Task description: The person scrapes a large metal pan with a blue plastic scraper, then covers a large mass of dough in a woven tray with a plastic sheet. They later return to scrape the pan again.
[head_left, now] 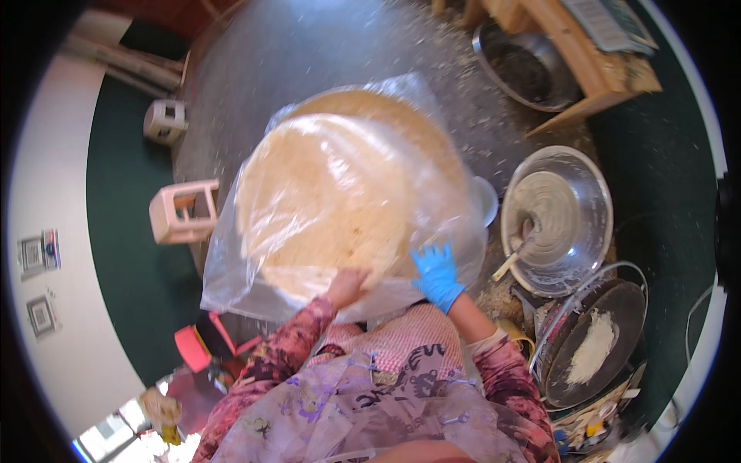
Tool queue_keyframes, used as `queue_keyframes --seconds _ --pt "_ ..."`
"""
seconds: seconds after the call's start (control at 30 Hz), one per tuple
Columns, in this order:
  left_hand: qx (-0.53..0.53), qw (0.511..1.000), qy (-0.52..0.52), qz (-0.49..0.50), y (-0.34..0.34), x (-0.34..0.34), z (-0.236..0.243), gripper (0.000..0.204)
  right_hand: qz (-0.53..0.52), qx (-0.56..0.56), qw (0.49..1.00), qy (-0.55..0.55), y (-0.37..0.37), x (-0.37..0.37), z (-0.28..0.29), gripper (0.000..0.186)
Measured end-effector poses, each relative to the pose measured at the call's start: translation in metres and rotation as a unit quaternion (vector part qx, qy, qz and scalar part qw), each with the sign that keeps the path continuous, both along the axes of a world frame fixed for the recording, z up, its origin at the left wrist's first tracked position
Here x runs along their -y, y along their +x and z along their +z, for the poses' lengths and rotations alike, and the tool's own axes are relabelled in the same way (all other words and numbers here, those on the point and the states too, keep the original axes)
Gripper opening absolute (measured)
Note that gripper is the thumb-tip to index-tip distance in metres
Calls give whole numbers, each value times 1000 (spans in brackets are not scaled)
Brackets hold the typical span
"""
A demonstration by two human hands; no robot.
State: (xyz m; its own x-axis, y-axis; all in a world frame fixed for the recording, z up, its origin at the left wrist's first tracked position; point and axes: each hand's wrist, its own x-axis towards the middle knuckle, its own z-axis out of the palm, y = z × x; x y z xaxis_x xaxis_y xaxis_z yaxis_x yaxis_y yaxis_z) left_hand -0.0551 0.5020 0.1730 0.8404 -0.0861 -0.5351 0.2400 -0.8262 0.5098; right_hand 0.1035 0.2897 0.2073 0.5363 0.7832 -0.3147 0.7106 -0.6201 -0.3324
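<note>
A wide stack of thin, round, pale-tan flatbreads [332,185] lies in front of me. Clear plastic sheeting [231,282] covers much of it and spreads past its edges. My left hand [347,288], bare, is at the near edge of the stack, its fingers curled on the plastic. Just to the right, my right hand [437,276] wears a blue glove. Its fingers are spread over the plastic beside the flatbread, holding nothing. What supports the stack is mostly hidden beneath it.
On the right stands a metal basin [598,224] of pale batter with a ladle [513,258]. Nearer is a round dark griddle [557,370] with a pale patch. A wooden table [567,35] and another basin [567,89] are far right; a pink stool [166,216] stands left.
</note>
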Motion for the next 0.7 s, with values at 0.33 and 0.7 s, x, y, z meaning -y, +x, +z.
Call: queue_keyframes --seconds 0.33,0.7 --pt "41 985 -35 -166 -8 65 19 49 -339 -1 917 211 -133 152 23 40" --pt "90 960 -64 -258 -39 123 34 47 -579 -192 788 85 -400 207 53 40"
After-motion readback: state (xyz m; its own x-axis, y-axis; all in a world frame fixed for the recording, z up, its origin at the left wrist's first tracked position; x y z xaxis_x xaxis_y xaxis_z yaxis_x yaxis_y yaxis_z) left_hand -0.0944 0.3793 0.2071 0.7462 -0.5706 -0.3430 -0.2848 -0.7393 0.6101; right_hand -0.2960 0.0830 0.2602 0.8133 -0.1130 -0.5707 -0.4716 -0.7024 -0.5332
